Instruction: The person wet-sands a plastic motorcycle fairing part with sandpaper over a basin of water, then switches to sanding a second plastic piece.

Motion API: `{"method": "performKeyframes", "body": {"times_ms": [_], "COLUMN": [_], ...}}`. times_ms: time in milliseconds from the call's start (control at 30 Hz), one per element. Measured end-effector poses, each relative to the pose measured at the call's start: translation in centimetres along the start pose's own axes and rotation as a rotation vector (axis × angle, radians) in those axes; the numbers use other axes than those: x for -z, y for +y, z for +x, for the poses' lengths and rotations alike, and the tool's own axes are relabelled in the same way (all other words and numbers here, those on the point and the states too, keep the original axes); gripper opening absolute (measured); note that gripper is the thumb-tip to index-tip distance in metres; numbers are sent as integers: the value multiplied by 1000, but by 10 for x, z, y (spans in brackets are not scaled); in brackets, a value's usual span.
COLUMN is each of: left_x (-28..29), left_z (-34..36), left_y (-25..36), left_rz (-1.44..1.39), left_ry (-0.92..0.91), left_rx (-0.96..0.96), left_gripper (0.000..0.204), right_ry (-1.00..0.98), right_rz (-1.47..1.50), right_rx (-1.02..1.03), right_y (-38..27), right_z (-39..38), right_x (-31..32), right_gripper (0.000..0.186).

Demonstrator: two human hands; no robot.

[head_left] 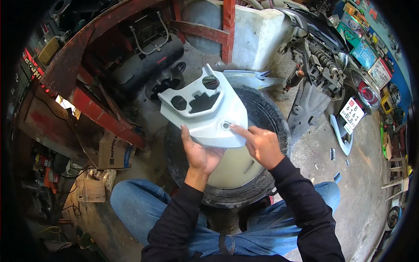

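A pale silver-white motorcycle fairing panel point(218, 112), with two round cutouts, a jagged middle cutout and a small round hole, is held tilted above a round black tub point(279, 172) of cloudy, whitish water point(235, 170). My left hand point(200, 153) grips the panel's lower left edge, thumb on the upper face and fingers beneath. The index fingertip of my right hand point(263, 145) touches the panel beside the small hole. Its other fingers are curled in; whether they hold anything is hidden.
Behind the tub lies another pale panel point(251, 77). A partly stripped motorcycle point(325, 65) stands at right. A red frame point(104, 111) and black tank point(152, 59) are at left, near a cardboard box point(114, 150). My jeans-clad knees point(137, 203) flank the tub.
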State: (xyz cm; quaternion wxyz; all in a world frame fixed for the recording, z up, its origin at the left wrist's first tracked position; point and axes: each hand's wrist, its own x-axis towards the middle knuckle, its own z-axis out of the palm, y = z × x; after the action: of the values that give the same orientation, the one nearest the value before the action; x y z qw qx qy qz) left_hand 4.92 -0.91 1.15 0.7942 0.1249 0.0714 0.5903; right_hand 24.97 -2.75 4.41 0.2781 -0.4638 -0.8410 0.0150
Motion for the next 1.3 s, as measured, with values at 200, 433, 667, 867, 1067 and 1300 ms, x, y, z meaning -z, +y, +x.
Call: {"method": "performKeyframes", "body": {"times_ms": [200,433,667,867,1067,1300], "left_x": [8,10,10,-1,-8,2], "left_z": [4,3,-1,-7,-18,-14], "left_y": [11,13,-3,-17,-23,-31], "left_rz": [87,196,215,147,174,136], "left_ry": [37,48,57,26,80,125], "left_rx": [165,153,127,25,19,1], "left_gripper": [68,53,50,55,54,51], "right_ry": [-3,364,165,178,208,259], "right_rz": [-186,124,28,100,108,90], "right_rx": [61,-112,120,50,-78,-67], "right_y": [23,20,-9,2,18,12], "right_z": [12,15,1,0,1,3], "right_x": [8,10,-14,-22,-21,-34], "right_gripper": [61,60,41,51,42,41]}}
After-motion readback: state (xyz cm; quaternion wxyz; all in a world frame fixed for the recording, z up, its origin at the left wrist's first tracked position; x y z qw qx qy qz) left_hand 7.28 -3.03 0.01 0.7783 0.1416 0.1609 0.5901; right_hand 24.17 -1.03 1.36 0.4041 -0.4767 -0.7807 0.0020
